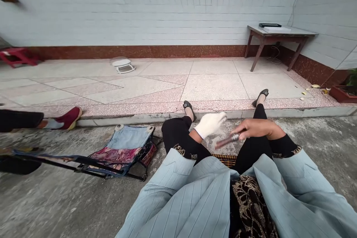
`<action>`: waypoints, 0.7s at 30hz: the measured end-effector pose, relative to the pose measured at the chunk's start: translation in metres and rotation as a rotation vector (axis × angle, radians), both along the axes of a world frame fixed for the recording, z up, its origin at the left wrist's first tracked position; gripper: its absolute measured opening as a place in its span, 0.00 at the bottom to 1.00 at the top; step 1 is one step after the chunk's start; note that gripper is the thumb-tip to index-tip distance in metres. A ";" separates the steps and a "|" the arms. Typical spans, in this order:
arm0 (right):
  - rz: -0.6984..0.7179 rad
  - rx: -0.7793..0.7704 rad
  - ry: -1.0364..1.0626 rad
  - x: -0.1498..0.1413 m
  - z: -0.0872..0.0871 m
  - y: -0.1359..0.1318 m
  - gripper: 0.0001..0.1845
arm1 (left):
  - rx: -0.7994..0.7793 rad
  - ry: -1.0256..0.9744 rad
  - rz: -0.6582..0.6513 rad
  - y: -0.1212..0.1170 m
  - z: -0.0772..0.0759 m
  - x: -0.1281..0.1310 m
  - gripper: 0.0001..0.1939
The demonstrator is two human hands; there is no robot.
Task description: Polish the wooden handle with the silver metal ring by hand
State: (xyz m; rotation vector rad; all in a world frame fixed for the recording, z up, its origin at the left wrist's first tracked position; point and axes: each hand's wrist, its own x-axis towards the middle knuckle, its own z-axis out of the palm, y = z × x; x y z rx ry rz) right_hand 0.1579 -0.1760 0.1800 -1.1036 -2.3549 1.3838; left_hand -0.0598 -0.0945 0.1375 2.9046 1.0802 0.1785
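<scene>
While gloved left hand (210, 124) hovers, right hand (258, 129) grips slim blurred tool (227, 141)

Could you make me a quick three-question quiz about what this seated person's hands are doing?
1. True or false: the left hand wears a white glove.
2. What does the bare right hand hold? A) a slim, blurred tool B) a red stool C) a shoe
3. Fill in: beside the person's left leg, on the concrete, lies a folding ____ with a denim and patterned fabric seat.

Key: 1 true; 2 A; 3 chair. The tool is too blurred to name exactly, and whether the gloved hand touches it cannot be told.
</scene>
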 end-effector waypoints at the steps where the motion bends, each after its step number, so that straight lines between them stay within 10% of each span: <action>1: -0.109 0.033 0.111 0.002 0.004 -0.002 0.22 | -0.022 -0.026 0.005 0.000 0.001 0.003 0.20; 6: -0.537 0.142 0.294 0.002 0.008 0.000 0.24 | -0.084 -0.021 0.031 -0.027 -0.016 0.022 0.21; 15: -0.601 0.260 0.047 0.011 -0.003 0.003 0.16 | -0.054 0.052 0.176 -0.045 -0.036 0.017 0.20; 21: -0.663 0.504 -0.585 -0.006 0.000 -0.003 0.16 | 0.069 0.105 0.021 -0.062 -0.004 0.009 0.21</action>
